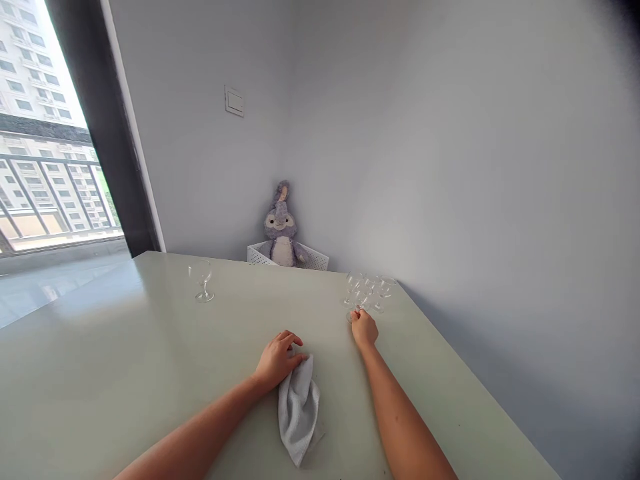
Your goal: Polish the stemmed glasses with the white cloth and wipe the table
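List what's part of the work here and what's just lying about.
Part of the work: left hand on a grey towel; right hand at the foot of a stemmed glass in a cluster; a lone stemmed glass.
Lying about: plush rabbit; white basket; wall switch plate.

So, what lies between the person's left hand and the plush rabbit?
In the head view, the left hand faces the plush rabbit across the pale table top, then a white perforated basket past the far edge.

Grey terry towel (299, 410): one, crumpled, lying in a loose bunch. Clear stemmed coupe glasses (370, 292): several, upright, clustered closely, their bowls overlapping in view.
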A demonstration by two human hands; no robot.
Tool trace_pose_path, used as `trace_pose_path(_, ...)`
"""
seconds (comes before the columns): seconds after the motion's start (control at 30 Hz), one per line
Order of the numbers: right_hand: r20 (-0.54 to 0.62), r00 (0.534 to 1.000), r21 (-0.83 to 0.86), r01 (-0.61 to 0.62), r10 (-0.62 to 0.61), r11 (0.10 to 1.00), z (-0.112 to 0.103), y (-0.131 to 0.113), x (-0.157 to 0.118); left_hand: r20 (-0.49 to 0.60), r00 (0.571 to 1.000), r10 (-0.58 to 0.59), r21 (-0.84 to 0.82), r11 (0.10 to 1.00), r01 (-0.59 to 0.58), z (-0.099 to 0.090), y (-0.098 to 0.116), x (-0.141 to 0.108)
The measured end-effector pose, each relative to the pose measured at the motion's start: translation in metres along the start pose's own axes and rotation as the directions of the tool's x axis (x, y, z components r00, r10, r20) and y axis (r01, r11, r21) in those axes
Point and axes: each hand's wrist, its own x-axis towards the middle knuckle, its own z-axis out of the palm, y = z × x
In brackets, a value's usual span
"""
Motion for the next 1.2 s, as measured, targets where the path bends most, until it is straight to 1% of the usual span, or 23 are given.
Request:
trace_pose_path(0.2,-0.004,1.000,0.020,0.008,-0.008,1.000,-0.001,0.003,0.000,0.002,1.000,-0.010,-0.007,1.000,0.010,-0.001,0.002,0.000)
trace_pose_path(0.3,-0.008,1.000,0.041,0.006,-0.005,0.999,-0.002,0.004,-0.001,-0.002,1.000,-0.018,-0.039,0.999,0.018,0.001,0.003,-0.002)
trace_pose_path(0.37,-0.029,1.000,0.064,-0.007,0.009,0.998,-0.003,0.004,-0.003,-0.055,0.998,-0.030,-0.096,0.995,0.025,0.002,0.002,-0.001)
trace_pose_path(0.43,-0.076,0.996,0.088,-0.040,0.046,0.995,-0.007,0.005,-0.007,-0.172,0.983,-0.066,-0.167,0.985,0.037,-0.001,0.000,0.002)
trace_pose_path(0.47,-0.121,0.990,0.111,-0.057,0.071,0.992,-0.010,0.005,-0.009,-0.247,0.963,-0.108,-0.210,0.976,0.056,-0.004,-0.002,0.005)
trace_pose_path(0.5,-0.173,0.981,0.144,-0.067,0.092,0.987,-0.013,0.005,-0.011,-0.322,0.932,-0.169,-0.263,0.961,0.084,-0.009,-0.005,0.008)
trace_pose_path(0.53,-0.225,0.968,0.183,-0.066,0.107,0.981,-0.017,0.005,-0.013,-0.393,0.884,-0.253,-0.332,0.936,0.121,-0.016,-0.009,0.012)
trace_pose_path(0.57,-0.271,0.956,0.224,-0.053,0.114,0.973,-0.020,0.005,-0.015,-0.453,0.820,-0.349,-0.408,0.899,0.157,-0.025,-0.015,0.016)
trace_pose_path(0.6,-0.302,0.947,0.262,-0.025,0.107,0.965,-0.024,0.004,-0.018,-0.494,0.747,-0.445,-0.485,0.854,0.188,-0.036,-0.022,0.019)
trace_pose_path(0.63,-0.314,0.946,0.290,0.011,0.084,0.957,-0.028,0.002,-0.021,-0.531,0.654,-0.539,-0.557,0.804,0.211,-0.047,-0.030,0.023)
trace_pose_path(0.67,-0.305,0.951,0.306,0.051,0.048,0.951,-0.031,0.000,-0.025,-0.554,0.587,-0.590,-0.587,0.777,0.228,-0.059,-0.040,0.025)
trace_pose_path(0.7,-0.290,0.957,0.318,0.090,0.006,0.944,-0.034,-0.003,-0.029,-0.569,0.537,-0.623,-0.604,0.759,0.242,-0.071,-0.050,0.027)
trace_pose_path(0.77,-0.259,0.962,0.331,0.168,-0.082,0.929,-0.039,-0.010,-0.043,-0.589,0.447,-0.673,-0.632,0.729,0.264,-0.092,-0.070,0.029)
trace_pose_path(0.83,-0.222,0.955,0.335,0.264,-0.197,0.904,-0.041,-0.018,-0.066,-0.598,0.377,-0.707,-0.651,0.703,0.285,-0.111,-0.088,0.028)
trace_pose_path(0.87,-0.192,0.943,0.334,0.324,-0.273,0.885,-0.042,-0.023,-0.080,-0.600,0.349,-0.719,-0.658,0.693,0.296,-0.119,-0.095,0.028)
trace_pose_path(0.9,-0.144,0.917,0.335,0.398,-0.371,0.854,-0.043,-0.028,-0.096,-0.601,0.327,-0.729,-0.662,0.683,0.307,-0.126,-0.101,0.029)
trace_pose_path(0.97,0.003,0.827,0.331,0.530,-0.563,0.781,-0.044,-0.038,-0.131,-0.597,0.304,-0.742,-0.666,0.670,0.327,-0.138,-0.110,0.032)
trace_pose_path(1.0,0.078,0.770,0.319,0.582,-0.633,0.748,-0.045,-0.042,-0.148,-0.593,0.305,-0.746,-0.665,0.666,0.337,-0.143,-0.114,0.035)
trace_pose_path(1.07,0.218,0.643,0.220,0.700,-0.734,0.679,-0.043,-0.051,-0.177,-0.581,0.329,-0.744,-0.656,0.668,0.352,-0.152,-0.119,0.044)
trace_pose_path(1.1,0.271,0.609,0.157,0.736,-0.746,0.658,-0.041,-0.054,-0.187,-0.576,0.349,-0.739,-0.648,0.673,0.356,-0.156,-0.121,0.049)
trace_pose_path(1.13,0.313,0.597,0.088,0.756,-0.739,0.648,-0.038,-0.057,-0.195,-0.570,0.373,-0.732,-0.639,0.680,0.358,-0.159,-0.123,0.054)
trace_pose_path(1.17,0.340,0.605,0.023,0.760,-0.720,0.650,-0.034,-0.059,-0.200,-0.562,0.400,-0.724,-0.631,0.688,0.358,-0.162,-0.124,0.059)
trace_pose_path(1.2,0.355,0.623,-0.029,0.752,-0.697,0.658,-0.029,-0.060,-0.203,-0.552,0.428,-0.715,-0.626,0.695,0.355,-0.165,-0.126,0.064)
